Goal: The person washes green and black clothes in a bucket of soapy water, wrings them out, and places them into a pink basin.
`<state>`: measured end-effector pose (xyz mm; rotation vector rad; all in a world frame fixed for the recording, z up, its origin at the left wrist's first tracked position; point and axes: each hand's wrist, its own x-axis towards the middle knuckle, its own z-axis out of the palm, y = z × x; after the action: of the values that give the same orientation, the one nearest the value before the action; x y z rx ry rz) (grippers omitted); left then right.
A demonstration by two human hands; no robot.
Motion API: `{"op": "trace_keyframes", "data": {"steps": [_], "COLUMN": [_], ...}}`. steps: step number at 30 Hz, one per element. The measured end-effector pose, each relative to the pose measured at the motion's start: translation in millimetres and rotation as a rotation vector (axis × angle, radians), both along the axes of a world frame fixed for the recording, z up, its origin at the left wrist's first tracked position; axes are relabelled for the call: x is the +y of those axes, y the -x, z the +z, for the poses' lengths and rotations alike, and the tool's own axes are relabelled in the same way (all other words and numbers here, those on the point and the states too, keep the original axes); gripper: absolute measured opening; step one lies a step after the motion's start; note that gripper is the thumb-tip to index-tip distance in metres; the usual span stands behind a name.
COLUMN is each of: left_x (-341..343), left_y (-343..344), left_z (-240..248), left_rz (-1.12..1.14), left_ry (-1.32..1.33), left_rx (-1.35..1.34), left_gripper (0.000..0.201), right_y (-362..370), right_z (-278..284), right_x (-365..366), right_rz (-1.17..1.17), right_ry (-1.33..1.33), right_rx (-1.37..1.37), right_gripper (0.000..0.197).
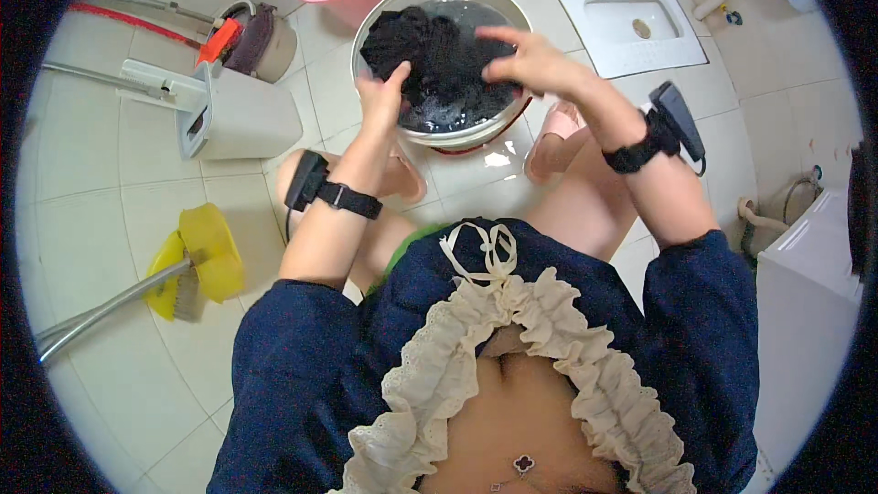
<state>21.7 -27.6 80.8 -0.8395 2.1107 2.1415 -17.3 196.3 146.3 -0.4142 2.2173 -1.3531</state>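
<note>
A round white basin (462, 140) stands on the floor before me, holding dark soapy water. In it lies a soaked black knitted garment (439, 50), bunched up and partly above the water. My left hand (382, 96) is at the basin's near left side, its thumb over the cloth's edge and the other fingers hidden by the cloth. Over the right part of the basin, my right hand (535, 62) has its fingers spread, slightly blurred, close to the cloth with no hold on it showing.
Behind the basin is a pink tub (352, 2) with dark green clothes. A squat toilet (631, 23) is set in the floor at the right. On the left are a white mop bucket (251, 114), a yellow broom and dustpan (212, 252), and a grey bin (274, 46).
</note>
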Motion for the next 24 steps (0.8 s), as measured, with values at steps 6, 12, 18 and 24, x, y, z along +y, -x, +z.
{"op": "trace_keyframes", "data": {"steps": [6,12,18,24], "left_x": [-10.9,10.4,1.0,16.4], "left_y": [40.8,54.3,71.3,86.5], "left_z": [-7.3,-36.7,-58.7,-64.8], "left_rz": [-0.473,-0.634,-0.775,-0.899], "left_ry": [0.922,1.059,1.082,1.116], "left_rx": [0.13,-0.234,-0.527,-0.546], "left_gripper": [0.092,0.107,0.098,0.076], "right_y": [30.5,28.0,42.0,70.8], "right_z": [-30.1,-84.5,-109.9,-209.1], "right_x": [-19.6,-48.7,-76.0,-61.8], "right_rz": [-0.136,-0.016,0.117,0.252], "right_ry": [-0.342,-0.838,-0.894,-0.964], "right_rx": [0.346,0.445,0.038,-0.119], "right_gripper": [0.062,0.07,0.055,0.046]}}
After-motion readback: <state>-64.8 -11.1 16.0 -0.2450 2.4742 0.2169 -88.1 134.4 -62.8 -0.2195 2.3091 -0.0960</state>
